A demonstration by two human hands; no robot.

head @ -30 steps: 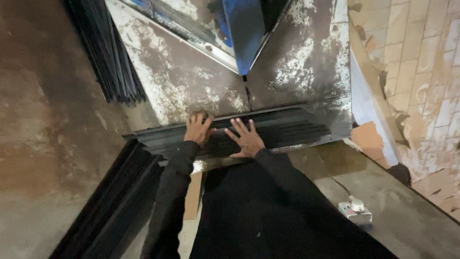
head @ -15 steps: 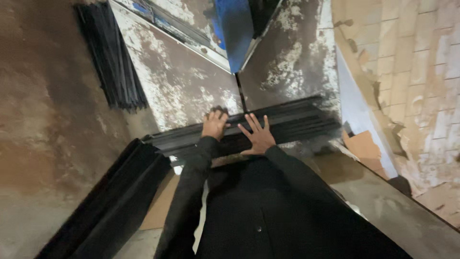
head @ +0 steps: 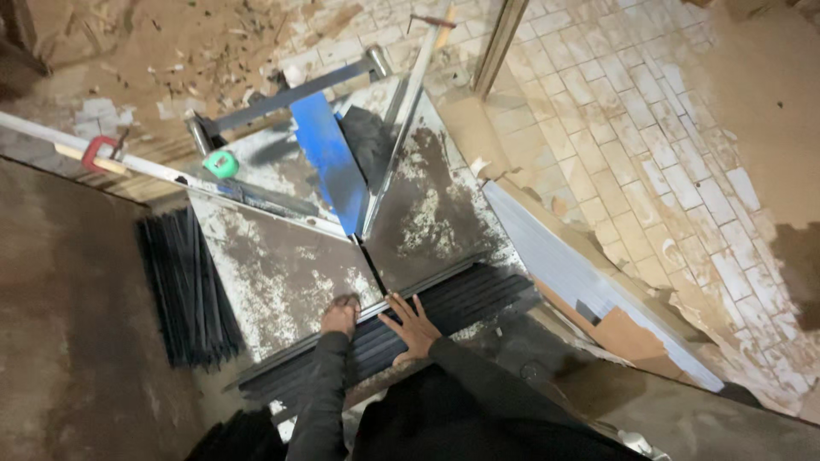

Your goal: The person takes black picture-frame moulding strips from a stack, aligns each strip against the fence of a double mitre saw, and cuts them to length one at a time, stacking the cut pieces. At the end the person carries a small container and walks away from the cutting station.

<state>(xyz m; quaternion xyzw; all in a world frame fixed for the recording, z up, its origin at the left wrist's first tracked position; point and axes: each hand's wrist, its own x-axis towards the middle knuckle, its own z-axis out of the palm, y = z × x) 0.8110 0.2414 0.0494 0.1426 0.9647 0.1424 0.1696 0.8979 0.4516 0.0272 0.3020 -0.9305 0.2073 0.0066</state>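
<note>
- Head view, surroundings: a worn metal table [head: 282, 273] carries a blue upright plate [head: 329, 166] at its far side, with a green tape measure [head: 221, 163] and a red clamp [head: 99, 152] beyond it; a second bundle of dark strips [head: 184, 286] lies to the left, and light sheets [head: 581, 277] lean at the right over a paved floor [head: 666, 145].
- Hard to make out — the dark sleeves and body hide the near table edge; the lower left is too dim to read.
- The stack of dark strips [head: 444, 307] lies along the table's near edge. The left hand [head: 340, 316] rests curled at its far edge, grip unclear; the right hand [head: 412, 327] lies flat on top, fingers spread — holding nothing.
</note>
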